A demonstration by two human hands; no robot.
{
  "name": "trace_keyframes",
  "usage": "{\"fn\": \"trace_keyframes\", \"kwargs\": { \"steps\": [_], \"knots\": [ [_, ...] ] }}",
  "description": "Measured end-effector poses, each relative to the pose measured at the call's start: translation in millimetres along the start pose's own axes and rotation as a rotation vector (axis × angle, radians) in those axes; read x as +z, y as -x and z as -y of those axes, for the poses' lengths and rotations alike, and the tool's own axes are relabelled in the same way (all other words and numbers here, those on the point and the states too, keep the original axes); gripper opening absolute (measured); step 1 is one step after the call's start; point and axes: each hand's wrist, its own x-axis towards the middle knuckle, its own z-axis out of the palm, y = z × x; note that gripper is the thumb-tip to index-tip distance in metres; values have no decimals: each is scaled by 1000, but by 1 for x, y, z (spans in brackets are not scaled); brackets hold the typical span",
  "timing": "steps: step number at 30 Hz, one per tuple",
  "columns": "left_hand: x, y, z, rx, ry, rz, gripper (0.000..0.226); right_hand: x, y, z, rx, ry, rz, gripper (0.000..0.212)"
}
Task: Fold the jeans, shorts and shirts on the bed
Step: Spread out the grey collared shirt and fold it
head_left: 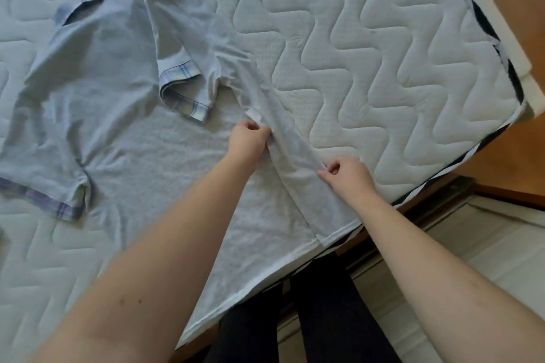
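Observation:
A light grey shirt (pixel 118 115) with plaid-trimmed collar and sleeve cuffs lies spread on the white quilted mattress (pixel 368 53), collar toward the far left, hem hanging over the near edge. Its right side is folded inward as a long strip, and the right sleeve (pixel 182 68) lies folded over the body. My left hand (pixel 249 140) pinches the upper part of that folded strip. My right hand (pixel 346 175) pinches the strip's outer edge lower down, close to the hem.
The mattress corner (pixel 519 103) with its black-and-white striped border sits at the right. Beyond it is a wooden floor (pixel 516 9). My legs in dark trousers (pixel 295 318) stand against the bed's near edge, beside a pale door sill (pixel 486 244).

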Motion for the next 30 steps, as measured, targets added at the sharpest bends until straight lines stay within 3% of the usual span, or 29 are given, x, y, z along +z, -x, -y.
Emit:
{"fn": "trace_keyframes", "kwargs": {
  "steps": [6, 8, 11, 15, 18, 20, 23, 26, 30],
  "knots": [
    [-16, 1, 16, 17, 75, -121, 9, -14, -6, 12, -4, 191, 57, 22],
    [-19, -1, 19, -26, 186, -78, 15, -17, -11, 22, -80, 129, 28, 19],
    [-20, -5, 11, -71, 453, 29, 12, -17, -21, 48, -165, -28, 12, 34],
    [-23, -15, -8, -112, 681, 152, 32, -13, -37, 81, -179, -76, 41, 33],
    [-23, -23, -14, -103, 597, 75, 25, -12, -46, 87, -144, 27, 60, 20],
    [-26, -28, -14, -75, 523, -32, 13, -12, -49, 88, -116, 46, 59, 18],
    [-34, -32, -13, -32, 439, -104, 15, -13, -48, 90, -84, 72, 29, 19],
    [-40, -33, -16, -34, 532, -54, 27, -14, -46, 92, -100, 35, -49, 20],
    [-43, -34, -27, -154, 883, 98, 44, -12, -53, 111, -233, -78, -87, 28]
  ]
}}
